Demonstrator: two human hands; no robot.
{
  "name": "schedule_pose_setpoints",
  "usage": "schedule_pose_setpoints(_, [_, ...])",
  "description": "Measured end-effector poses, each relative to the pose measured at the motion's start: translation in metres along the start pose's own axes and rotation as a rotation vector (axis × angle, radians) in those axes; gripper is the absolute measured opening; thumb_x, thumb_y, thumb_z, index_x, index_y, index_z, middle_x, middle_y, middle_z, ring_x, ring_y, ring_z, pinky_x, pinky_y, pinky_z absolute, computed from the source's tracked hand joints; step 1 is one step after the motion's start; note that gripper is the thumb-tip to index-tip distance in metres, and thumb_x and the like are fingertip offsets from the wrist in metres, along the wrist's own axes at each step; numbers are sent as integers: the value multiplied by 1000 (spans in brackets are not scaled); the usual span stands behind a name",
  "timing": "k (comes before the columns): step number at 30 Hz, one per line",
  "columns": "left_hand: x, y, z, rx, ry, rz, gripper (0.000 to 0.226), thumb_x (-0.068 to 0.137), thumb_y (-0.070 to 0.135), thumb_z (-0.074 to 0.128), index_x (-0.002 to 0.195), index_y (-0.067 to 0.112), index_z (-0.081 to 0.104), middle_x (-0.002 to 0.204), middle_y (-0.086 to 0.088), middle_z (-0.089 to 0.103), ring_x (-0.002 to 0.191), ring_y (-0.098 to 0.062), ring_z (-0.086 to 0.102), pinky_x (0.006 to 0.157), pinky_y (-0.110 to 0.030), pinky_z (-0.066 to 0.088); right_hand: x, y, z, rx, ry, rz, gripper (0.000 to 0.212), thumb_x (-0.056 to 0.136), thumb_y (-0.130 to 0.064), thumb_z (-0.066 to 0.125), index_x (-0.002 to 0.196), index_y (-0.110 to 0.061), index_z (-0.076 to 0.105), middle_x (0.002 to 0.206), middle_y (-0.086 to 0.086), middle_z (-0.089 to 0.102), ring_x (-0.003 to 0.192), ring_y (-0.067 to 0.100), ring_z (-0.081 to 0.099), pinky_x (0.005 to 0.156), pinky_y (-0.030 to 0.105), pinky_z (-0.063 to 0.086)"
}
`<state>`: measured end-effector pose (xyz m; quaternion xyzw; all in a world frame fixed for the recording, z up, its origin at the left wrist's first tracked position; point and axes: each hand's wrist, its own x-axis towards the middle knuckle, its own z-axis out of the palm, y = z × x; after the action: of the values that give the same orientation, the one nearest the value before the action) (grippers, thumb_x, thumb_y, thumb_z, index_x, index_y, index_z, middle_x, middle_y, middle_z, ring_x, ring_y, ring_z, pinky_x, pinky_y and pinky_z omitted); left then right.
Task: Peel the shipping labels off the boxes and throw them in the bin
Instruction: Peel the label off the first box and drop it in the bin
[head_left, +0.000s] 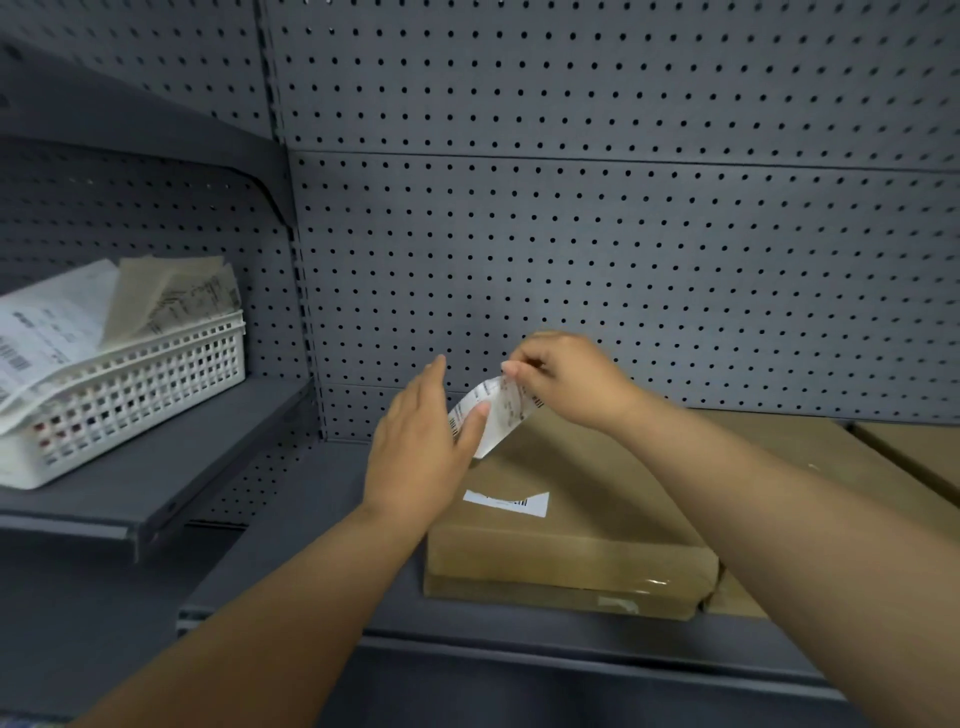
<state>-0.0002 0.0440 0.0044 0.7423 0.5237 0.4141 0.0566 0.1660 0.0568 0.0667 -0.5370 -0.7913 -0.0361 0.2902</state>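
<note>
1. On the grey shelf (322, 493), in front of the perforated back panel (623, 234), lies a flat brown cardboard box (597, 519) with clear tape along its near edge.
2. Above the box, the right hand (566, 382) pinches the top edge of a white shipping label (501, 413) between thumb and curled fingers; the label hangs lifted off the cardboard, its barcode showing along the left side.
3. The left hand (421, 452) is held flat with straight fingers, its thumb lying against the front of the lifted label; it grips nothing.
4. A torn white label remnant (511, 503) with a bit of barcode stays stuck on the box top, just below the lifted label.
5. More brown boxes (909, 457) sit to the right on the same shelf, touching or just beside the first; only parts of them show.
6. To the left, on a higher shelf (156, 483), stands a white lattice basket (156, 384) with printed labels and backing sheets (104, 312) piled in it, some draping over its near rim.
</note>
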Motion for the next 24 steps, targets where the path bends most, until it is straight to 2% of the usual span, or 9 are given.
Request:
schedule_pose_setpoints(2, [4, 5, -2, -17, -25, -13, 58, 93, 41, 43, 144, 21, 23, 139, -3, 50, 125, -22, 48, 98, -39, 40, -6, -8, 2, 83, -17, 27, 26, 96, -25, 49, 80, -10, 64, 72, -6, 54, 73, 15, 49, 63, 24, 35])
schedule_pose_setpoints(4, [7, 6, -4, -55, -31, -25, 48, 96, 26, 41, 143, 23, 30, 124, -8, 61, 107, -26, 58, 83, -34, 44, -10, -12, 3, 147, -7, 50, 32, 97, -25, 47, 73, -6, 59, 69, -1, 55, 71, 20, 50, 66, 28, 39])
schedule_pose_setpoints(6, [7, 7, -6, -130, -29, -13, 44, 97, 11, 37, 139, 22, 40, 119, -11, 64, 102, -26, 59, 79, -27, 42, -12, -13, 3, 190, 4, 82, 40, 98, -28, 44, 84, 3, 64, 80, 17, 65, 77, 31, 57, 75, 37, 46])
schedule_pose_setpoints(8, [7, 8, -8, -153, -29, 23, 45, 95, 1, 35, 133, 19, 48, 121, -10, 64, 105, -23, 59, 81, -22, 41, -17, -12, 5, 307, -3, 150, 38, 98, -32, 43, 95, -6, 70, 96, 21, 70, 91, 31, 64, 88, 39, 50])
schedule_pose_setpoints(11, [8, 8, -11, -78, -34, 101, 50, 88, -8, 35, 128, 16, 53, 119, -12, 61, 106, -26, 56, 85, -30, 43, -24, -8, 8, 656, -49, 288, 30, 98, -33, 43, 98, -21, 70, 96, -8, 71, 91, 0, 63, 96, 25, 41])
schedule_pose_setpoints(13, [10, 7, -15, 8, -35, 146, 50, 85, -8, 37, 125, 16, 53, 114, -14, 59, 103, -30, 55, 86, -38, 45, -26, -6, 11, 817, -59, 355, 30, 98, -33, 42, 109, -19, 67, 97, -16, 67, 94, -6, 59, 102, 24, 38])
schedule_pose_setpoints(17, [10, 5, -20, 192, 33, 220, 30, 88, 4, 41, 112, 11, 58, 101, -13, 61, 91, -32, 56, 80, -40, 41, -29, 1, 15, 903, -1, 437, 37, 98, -30, 44, 133, -18, 51, 111, -5, 62, 107, 10, 56, 97, 26, 41])
schedule_pose_setpoints(20, [10, -2, -30, 292, 109, 180, 26, 88, 29, 42, 97, 10, 59, 93, -13, 61, 84, -31, 54, 72, -37, 34, -39, 9, 10, 691, 6, 424, 27, 92, -26, 57, 118, -20, 62, 106, -9, 61, 101, 9, 56, 89, 23, 42])
schedule_pose_setpoints(24, [10, -11, -43, 584, 98, 174, 62, 72, 72, 48, 86, 12, 57, 83, -11, 58, 84, -31, 54, 77, -41, 39, -55, 13, 6, 209, -260, 260, 14, 81, -29, 71, 91, -19, 73, 91, -5, 71, 86, 8, 61, 81, 22, 44])
